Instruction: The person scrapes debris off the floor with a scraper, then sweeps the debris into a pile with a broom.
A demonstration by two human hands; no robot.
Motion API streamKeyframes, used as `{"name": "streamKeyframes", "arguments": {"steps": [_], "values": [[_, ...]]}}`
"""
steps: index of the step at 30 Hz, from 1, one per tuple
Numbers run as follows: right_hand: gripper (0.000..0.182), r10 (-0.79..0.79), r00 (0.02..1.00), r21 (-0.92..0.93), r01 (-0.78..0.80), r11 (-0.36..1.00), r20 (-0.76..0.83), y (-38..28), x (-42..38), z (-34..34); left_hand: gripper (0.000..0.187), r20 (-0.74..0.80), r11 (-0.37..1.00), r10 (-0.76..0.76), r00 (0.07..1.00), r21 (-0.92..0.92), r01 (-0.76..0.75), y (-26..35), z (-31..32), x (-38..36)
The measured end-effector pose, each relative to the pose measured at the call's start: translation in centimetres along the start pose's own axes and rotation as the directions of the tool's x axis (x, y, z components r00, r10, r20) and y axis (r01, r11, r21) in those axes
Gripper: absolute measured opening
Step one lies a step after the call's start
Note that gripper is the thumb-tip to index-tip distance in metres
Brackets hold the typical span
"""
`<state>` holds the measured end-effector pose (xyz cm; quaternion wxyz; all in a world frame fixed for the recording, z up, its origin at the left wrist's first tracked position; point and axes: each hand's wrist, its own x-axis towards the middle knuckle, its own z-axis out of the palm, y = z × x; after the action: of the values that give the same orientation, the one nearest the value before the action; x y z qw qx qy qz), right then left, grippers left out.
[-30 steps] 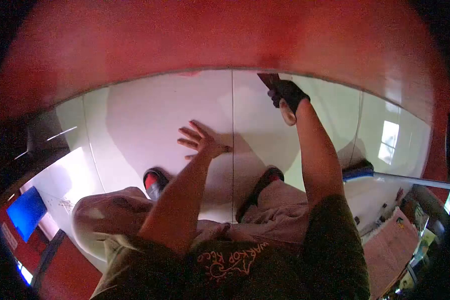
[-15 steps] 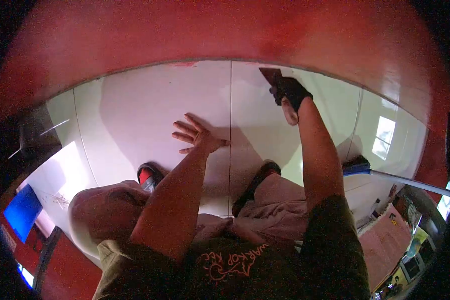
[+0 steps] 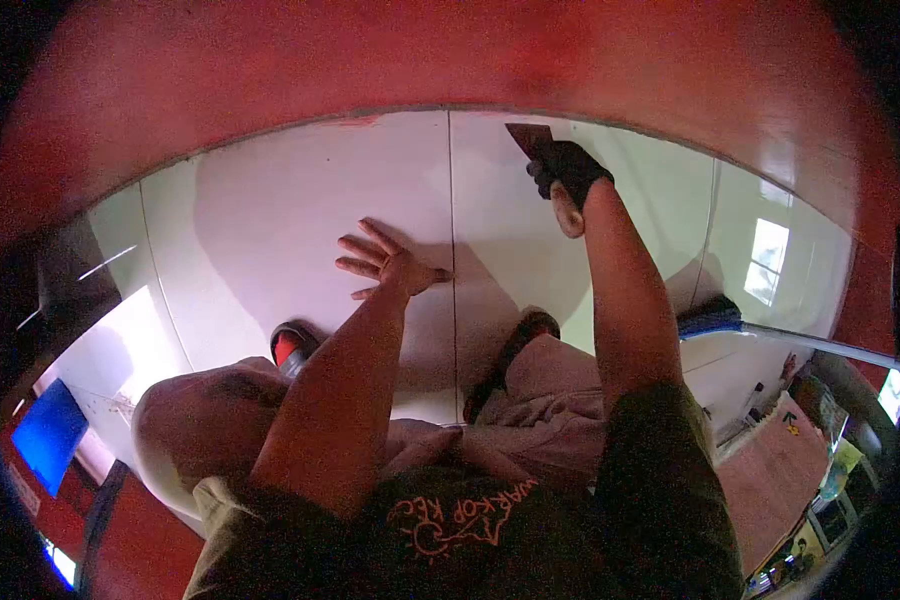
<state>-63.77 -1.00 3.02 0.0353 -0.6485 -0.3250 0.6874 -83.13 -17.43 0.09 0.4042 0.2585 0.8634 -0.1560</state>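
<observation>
My left hand [image 3: 390, 268], bare, rests with fingers spread on the white tiled floor [image 3: 280, 190], its thumb at the dark joint between two tiles. A black fabric glove covers my right hand [image 3: 575, 172], which is closed around the handle of a scraper [image 3: 528, 138]. The scraper's pale wooden handle end sticks out below the palm. Its flat, dark blade points up and left, close to the floor's far edge, where the red wall [image 3: 450, 60] begins.
Red smudges mark the floor's edge beside the wall. My shoes [image 3: 292, 346] stand on the tiles below my hands. On the right lies a dark and blue broom-like head [image 3: 710, 318] with a long pale pole; a pink cloth [image 3: 775, 475] is beyond it. A blue panel [image 3: 48, 437] shows at left.
The whole view has shifted slightly, so things appear a little higher and further left. Both hands keep nearly the same places over the floor, the right still gripping the scraper.
</observation>
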Motion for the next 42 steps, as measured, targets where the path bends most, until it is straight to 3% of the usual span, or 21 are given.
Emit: {"name": "streamKeyframes", "arguments": {"steps": [3, 5, 7, 8, 11, 12, 17, 19, 20, 23, 24, 25, 30, 34, 35, 39, 42], "values": [[0.024, -0.035, 0.999, -0.113, 0.033, 0.993, -0.017, -0.6, 0.3, -0.4, 0.141, 0.012, 1.000, 0.000, 1.000, 0.021, 0.000, -0.2, -0.4, 0.0], [0.030, -0.040, 0.998, -0.021, 0.039, 0.999, -0.038, 0.7, 2.1, -1.5, 0.141, 0.041, 0.999, 0.033, 0.999, 0.034, -0.034, -0.2, 0.0, -0.1], [0.033, -0.155, 0.987, -0.192, 0.143, 0.971, -0.049, 0.7, 1.7, -1.4, 0.141, -0.015, 0.999, 0.027, 1.000, 0.026, -0.026, -0.5, 1.3, 1.1], [0.031, -0.019, 0.999, -0.095, 0.015, 0.995, -0.044, 0.8, 0.9, -1.4, 0.141, 0.045, 0.998, -0.056, 0.997, -0.026, 0.057, -0.7, 1.7, 2.0], [0.026, 0.024, 0.997, -0.157, -0.036, 0.987, -0.077, 1.4, -1.5, -2.7, 0.141, 0.032, 0.999, -0.002, 0.999, -0.044, 0.003, -0.1, -0.2, -0.2], [0.019, -0.010, 0.999, -0.057, 0.008, 0.998, -0.040, 1.5, -1.9, -3.3, 0.141, 0.036, 0.999, -0.006, 0.999, -0.042, 0.007, -0.1, -0.6, -0.4], [0.016, -0.024, 0.999, 0.074, 0.027, 0.997, -0.041, 0.6, -0.2, -5.2, 0.141, 0.049, 1.000, -0.015, 0.999, 0.010, 0.015, 0.3, -1.0, -0.9], [0.017, 0.130, 0.987, 0.073, -0.124, 0.990, -0.093, 0.4, 0.1, -5.4, 0.141, 0.024, 1.000, -0.023, 0.999, 0.012, 0.023, 0.0, -0.1, -0.6], [0.018, 0.011, 0.999, -0.115, -0.016, 0.993, -0.042, 1.1, -0.7, -5.6, 0.141, -0.003, 0.999, -0.032, 0.999, 0.004, 0.032, 0.2, 0.1, -0.1], [0.019, 0.017, 0.997, -0.145, -0.027, 0.989, -0.073, 1.4, -1.5, -6.0, 0.141, 0.052, 0.999, -0.027, 0.998, 0.022, 0.026, 0.2, -0.6, -0.4], [0.019, -0.107, 0.994, -0.087, 0.103, 0.991, -0.040, 1.1, -1.3, -6.1, 0.141, 0.059, 0.999, -0.034, 0.998, 0.023, 0.033, 0.0, -0.4, -0.5], [0.020, -0.043, 0.995, 0.048, 0.048, 0.998, -0.089, 0.5, -0.6, -6.4, 0.141, 0.043, 0.999, -0.025, 0.999, 0.021, 0.024, -0.2, -0.2, -0.6], [0.020, 0.102, 0.993, 0.000, -0.102, 0.995, -0.054, 1.8, -2.1, -6.7, 0.141, 0.051, 0.998, -0.033, 0.998, 0.060, 0.030, 0.2, -0.5, -0.2], [0.020, 0.025, 0.998, -0.134, -0.034, 0.990, -0.063, 1.4, 0.2, -8.2, 0.141, 0.041, 1.000, -0.008, 0.999, 0.019, 0.007, -0.3, -0.3, -0.4], [0.020, 0.028, 0.996, 0.036, -0.025, 0.999, -0.080, 1.4, 0.5, -8.4, 0.141, 0.040, 1.000, 0.009, 0.999, 0.009, -0.010, 0.0, -0.5, -0.5], [0.025, 0.087, 0.994, -0.070, -0.092, 0.993, -0.070, 1.5, -2.0, -7.4, 0.141, -0.005, 0.997, -0.034, 0.999, 0.072, 0.034, 0.0, 0.1, 0.6], [0.030, 0.150, 0.988, -0.130, -0.155, 0.979, -0.043, 3.2, -3.6, -7.5, 0.142, 0.054, 0.999, -0.015, 0.998, 0.052, 0.012, 0.0, -0.4, -0.3]]}}
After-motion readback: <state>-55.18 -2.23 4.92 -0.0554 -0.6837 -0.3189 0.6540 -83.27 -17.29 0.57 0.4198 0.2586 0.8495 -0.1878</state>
